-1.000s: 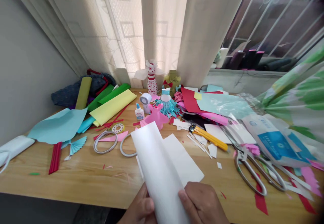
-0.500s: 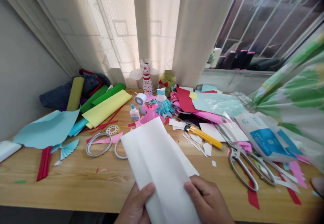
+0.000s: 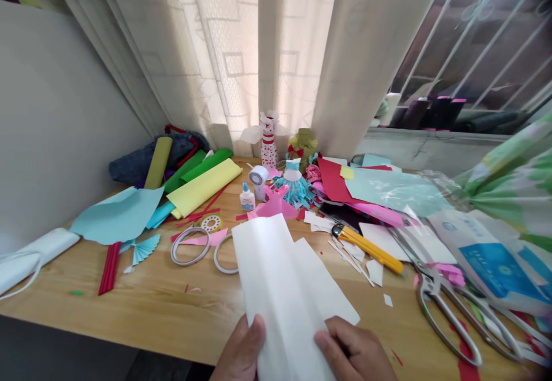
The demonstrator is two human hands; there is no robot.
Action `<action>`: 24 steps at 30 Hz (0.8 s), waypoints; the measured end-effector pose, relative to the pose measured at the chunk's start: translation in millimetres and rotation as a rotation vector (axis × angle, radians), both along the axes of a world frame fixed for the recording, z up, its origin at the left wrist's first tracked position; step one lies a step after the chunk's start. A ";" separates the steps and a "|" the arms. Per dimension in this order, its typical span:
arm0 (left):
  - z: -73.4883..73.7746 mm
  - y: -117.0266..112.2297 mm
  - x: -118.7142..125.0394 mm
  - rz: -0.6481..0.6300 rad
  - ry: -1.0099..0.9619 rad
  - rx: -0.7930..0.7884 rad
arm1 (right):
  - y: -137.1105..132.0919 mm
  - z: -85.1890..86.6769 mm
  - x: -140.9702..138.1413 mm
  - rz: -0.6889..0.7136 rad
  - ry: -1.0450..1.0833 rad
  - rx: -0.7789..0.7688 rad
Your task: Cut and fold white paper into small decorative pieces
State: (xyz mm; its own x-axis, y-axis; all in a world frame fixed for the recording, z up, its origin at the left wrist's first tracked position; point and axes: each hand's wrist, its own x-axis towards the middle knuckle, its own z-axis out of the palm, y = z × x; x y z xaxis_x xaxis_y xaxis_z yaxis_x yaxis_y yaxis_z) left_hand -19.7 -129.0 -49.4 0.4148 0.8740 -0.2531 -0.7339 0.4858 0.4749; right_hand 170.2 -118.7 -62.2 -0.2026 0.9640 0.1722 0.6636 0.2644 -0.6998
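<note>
Item: one pair of bare human hands.
Left hand (image 3: 240, 347): ungloved; thumb with a blunt, rounded tip; skin uncovered down to the lower picture edge.
Right hand (image 3: 354, 349): ungloved; rounded thumb tip, smoothly curved knuckles; likewise uncovered to the lower edge.
Fine nail and crease detail on both: too blurred to record.

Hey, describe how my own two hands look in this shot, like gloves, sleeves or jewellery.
Your left hand and right hand are both bare: no gloves, and no sleeve, watch or ring shows. Part of each hand is hidden, so a ring there can't be ruled out.
</note>
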 end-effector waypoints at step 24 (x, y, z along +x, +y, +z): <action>31.7 -21.2 1.4 0.103 0.306 0.122 | -10.1 27.8 -52.9 0.351 0.225 -0.346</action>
State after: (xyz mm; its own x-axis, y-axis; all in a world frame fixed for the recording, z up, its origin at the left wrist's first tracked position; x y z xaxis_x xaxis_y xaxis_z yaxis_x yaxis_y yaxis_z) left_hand -18.3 -150.2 -17.7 0.2439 0.9389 -0.2428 -0.5909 0.3424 0.7305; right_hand 117.3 -128.9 -34.4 -0.5177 0.8529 -0.0671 0.4005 0.1723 -0.8999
